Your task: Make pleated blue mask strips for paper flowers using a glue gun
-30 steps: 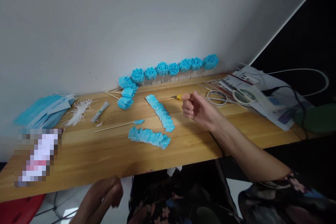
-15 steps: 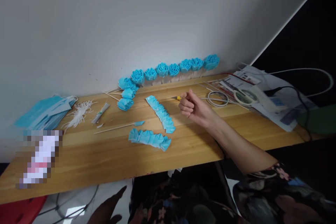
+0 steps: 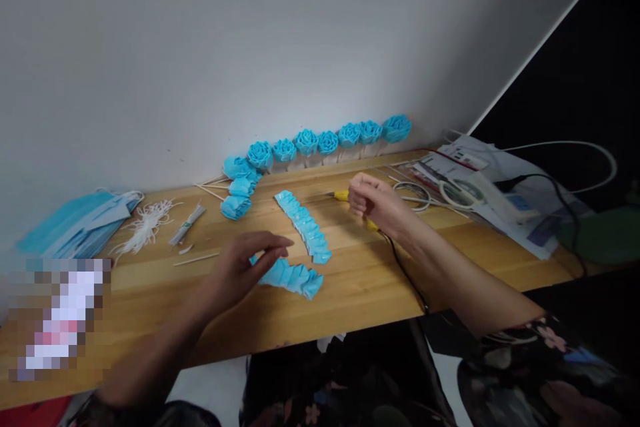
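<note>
My right hand is wrapped round a yellow hot glue gun, its thin nozzle pointing left. A black cord runs from the bottom of its grip. My left hand hovers over the left end of a pleated blue strip, thumb and index finger slightly apart, with nothing visible between them. A second pleated blue strip lies slanting between my hands. The thin stick is partly covered by my left hand, which hides its blue tip.
Blue rosettes on sticks line the wall, several more lying left. Blue masks, white cords and a wire bundle are at left. Scissors, a cable coil and papers lie right.
My left hand has risen from below the table edge to over the lower pleated strip, covering part of the stick. My right hand has turned a little, showing more of the glue gun.
</note>
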